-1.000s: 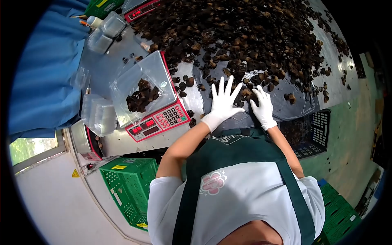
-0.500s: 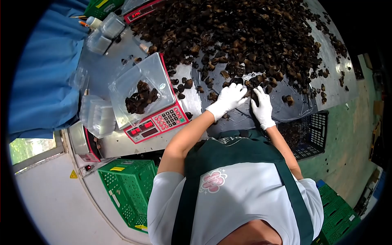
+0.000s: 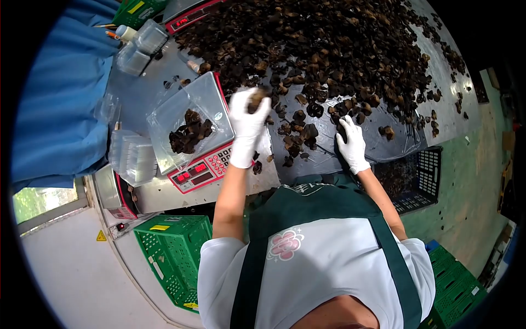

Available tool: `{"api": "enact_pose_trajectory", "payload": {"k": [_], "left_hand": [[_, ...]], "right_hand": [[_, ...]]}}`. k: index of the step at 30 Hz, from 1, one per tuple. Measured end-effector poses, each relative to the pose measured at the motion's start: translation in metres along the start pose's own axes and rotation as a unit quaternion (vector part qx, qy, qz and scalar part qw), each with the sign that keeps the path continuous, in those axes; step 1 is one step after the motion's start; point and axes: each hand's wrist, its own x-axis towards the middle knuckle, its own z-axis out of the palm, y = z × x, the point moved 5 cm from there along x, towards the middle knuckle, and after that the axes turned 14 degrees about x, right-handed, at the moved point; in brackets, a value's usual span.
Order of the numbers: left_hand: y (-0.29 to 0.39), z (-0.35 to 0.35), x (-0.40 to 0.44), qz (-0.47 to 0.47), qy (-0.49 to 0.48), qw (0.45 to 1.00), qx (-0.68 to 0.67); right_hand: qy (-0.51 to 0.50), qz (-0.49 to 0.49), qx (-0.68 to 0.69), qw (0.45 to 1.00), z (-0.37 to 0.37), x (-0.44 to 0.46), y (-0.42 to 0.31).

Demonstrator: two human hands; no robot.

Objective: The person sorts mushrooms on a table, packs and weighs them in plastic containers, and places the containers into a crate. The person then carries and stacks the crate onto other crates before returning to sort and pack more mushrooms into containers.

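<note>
My left hand (image 3: 249,123), in a white glove, is raised beside the near red scale and pinches a brown wood ear mushroom (image 3: 256,102), slightly blurred. At the near edge of the large pile (image 3: 329,55) of dark wood ear mushrooms, my gloved right hand (image 3: 352,147) rests with thumb and fingers apart, its fingertips against dark pieces. A clear plastic tray (image 3: 209,94) lies on the red scale (image 3: 205,171), with a small heap of wood ear mushrooms (image 3: 189,131) in it. Several loose pieces (image 3: 298,134) lie between my hands.
Stacked clear trays (image 3: 133,156) stand left of the scale, more clear containers (image 3: 143,46) farther back. Another red scale (image 3: 189,19) is at the far left. A black crate (image 3: 428,175) sits right of the table's near edge; a green crate (image 3: 172,257) stands below left.
My left hand has moved left from the pile's edge to beside the scale, carrying a wood ear mushroom. Loose pieces it covered now show. My right hand has barely moved.
</note>
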Motion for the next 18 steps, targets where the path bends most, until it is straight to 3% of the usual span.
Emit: {"api": "enact_pose_trajectory", "payload": {"k": [3, 6, 7, 8, 10, 11, 16, 18], "left_hand": [[-0.030, -0.063, 0.021, -0.050, 0.085, 0.994, 0.053], [-0.056, -0.114, 0.028, -0.074, 0.169, 0.964, 0.192], [-0.072, -0.120, 0.027, -0.086, 0.144, 0.957, 0.236], [-0.082, -0.122, 0.026, -0.165, 0.042, 0.949, 0.267], [-0.104, -0.115, 0.020, -0.160, -0.133, 0.896, 0.391], [-0.109, -0.113, 0.017, -0.152, -0.149, 0.894, 0.395], [-0.048, -0.109, 0.033, -0.090, -0.036, 0.883, 0.459], [-0.020, -0.092, 0.037, -0.058, -0.011, 0.903, 0.425]], "right_hand": [[0.005, -0.009, -0.020, 1.000, -0.004, 0.002, -0.008], [0.031, -0.046, -0.065, 0.996, -0.005, 0.009, -0.022], [0.025, -0.057, -0.040, 0.997, -0.002, 0.014, -0.024], [0.020, -0.069, -0.017, 0.997, 0.003, 0.021, -0.028], [-0.008, -0.077, 0.031, 0.997, 0.015, 0.039, -0.032], [-0.020, -0.063, 0.030, 0.997, 0.023, 0.048, -0.037], [-0.074, -0.035, 0.018, 0.996, 0.058, 0.068, -0.038], [-0.050, -0.072, 0.054, 0.995, 0.060, 0.062, -0.037]]}}
